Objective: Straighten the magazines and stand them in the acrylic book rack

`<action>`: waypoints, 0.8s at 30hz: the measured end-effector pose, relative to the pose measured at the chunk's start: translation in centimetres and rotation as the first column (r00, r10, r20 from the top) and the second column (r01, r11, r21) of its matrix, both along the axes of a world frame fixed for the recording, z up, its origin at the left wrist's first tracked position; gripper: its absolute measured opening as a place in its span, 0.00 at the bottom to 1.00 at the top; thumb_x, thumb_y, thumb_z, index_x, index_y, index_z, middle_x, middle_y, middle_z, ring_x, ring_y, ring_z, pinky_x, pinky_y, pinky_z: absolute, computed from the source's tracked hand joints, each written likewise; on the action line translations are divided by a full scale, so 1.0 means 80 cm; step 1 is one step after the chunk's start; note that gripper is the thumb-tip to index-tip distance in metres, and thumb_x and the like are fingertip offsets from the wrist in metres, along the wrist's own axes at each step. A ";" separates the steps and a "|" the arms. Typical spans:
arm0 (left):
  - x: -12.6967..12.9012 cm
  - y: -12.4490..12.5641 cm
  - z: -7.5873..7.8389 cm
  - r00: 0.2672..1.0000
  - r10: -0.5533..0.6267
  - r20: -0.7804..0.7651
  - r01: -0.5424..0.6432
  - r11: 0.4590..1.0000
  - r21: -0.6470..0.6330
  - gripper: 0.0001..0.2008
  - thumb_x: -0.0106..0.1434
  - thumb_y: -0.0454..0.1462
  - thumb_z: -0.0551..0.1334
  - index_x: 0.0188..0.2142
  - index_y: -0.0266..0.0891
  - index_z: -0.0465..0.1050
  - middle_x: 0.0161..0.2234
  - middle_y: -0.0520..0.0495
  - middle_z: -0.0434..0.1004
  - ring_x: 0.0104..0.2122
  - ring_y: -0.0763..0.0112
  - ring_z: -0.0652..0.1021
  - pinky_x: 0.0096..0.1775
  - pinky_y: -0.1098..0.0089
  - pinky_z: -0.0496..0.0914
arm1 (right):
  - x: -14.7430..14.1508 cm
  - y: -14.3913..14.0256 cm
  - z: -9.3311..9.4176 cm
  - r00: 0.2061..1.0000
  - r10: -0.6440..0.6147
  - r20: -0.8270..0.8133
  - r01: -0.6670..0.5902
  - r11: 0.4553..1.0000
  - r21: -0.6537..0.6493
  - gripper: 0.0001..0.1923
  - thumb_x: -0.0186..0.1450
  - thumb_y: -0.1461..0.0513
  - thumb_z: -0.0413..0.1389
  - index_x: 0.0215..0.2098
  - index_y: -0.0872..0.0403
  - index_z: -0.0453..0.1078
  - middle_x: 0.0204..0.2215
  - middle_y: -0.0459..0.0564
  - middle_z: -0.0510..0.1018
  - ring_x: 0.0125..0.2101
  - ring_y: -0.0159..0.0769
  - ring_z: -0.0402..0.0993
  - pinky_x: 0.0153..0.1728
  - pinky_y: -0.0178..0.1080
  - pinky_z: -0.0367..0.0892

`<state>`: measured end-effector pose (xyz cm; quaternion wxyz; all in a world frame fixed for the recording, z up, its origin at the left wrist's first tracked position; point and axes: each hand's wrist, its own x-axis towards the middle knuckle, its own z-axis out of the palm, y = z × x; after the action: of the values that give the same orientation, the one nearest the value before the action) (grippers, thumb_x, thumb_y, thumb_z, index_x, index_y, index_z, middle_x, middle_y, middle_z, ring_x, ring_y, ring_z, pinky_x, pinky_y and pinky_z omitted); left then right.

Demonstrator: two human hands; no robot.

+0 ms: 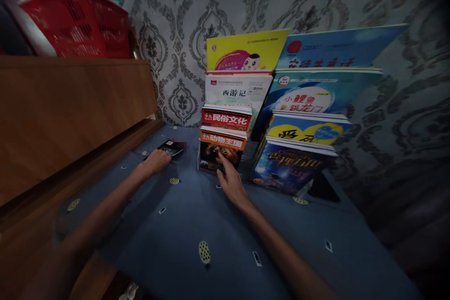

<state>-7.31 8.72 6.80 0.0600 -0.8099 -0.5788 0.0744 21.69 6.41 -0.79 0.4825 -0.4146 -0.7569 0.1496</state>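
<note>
At the left, my left hand (158,161) is closed at the near edge of a small dark book (173,147) that lies low on the blue tablecloth; its fingertips are partly hidden. My right hand (231,182) has its fingers stretched out against the front cover of an orange and black book (230,141). That book stands upright at the front of the left row. Behind it rise a red book (225,118), a pale book (235,91) and a tall yellow book (246,49).
A second row stands at the right, with a dark blue book (286,166) in front and larger blue books (326,47) behind. The tablecloth (183,243) has a pineapple pattern. A wooden cabinet (77,108) bearing a red basket (84,21) stands left. Patterned wallpaper (168,37) backs everything.
</note>
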 end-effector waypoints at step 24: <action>0.023 -0.096 -0.121 0.955 -0.026 0.295 -0.001 0.996 0.092 0.26 0.74 0.45 0.48 0.67 0.36 0.57 0.68 0.34 0.57 0.69 0.52 0.56 0.64 0.47 0.57 | -0.008 -0.016 -0.003 1.000 -0.007 0.017 0.008 1.000 -0.022 0.28 0.68 0.64 0.45 0.67 0.53 0.59 0.58 0.57 0.75 0.58 0.44 0.71 0.59 0.54 0.66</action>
<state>-5.50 1.01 -2.86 0.0098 -0.8120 -0.5787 -0.0747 21.07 5.15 -1.01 0.4721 -0.4240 -0.7576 0.1529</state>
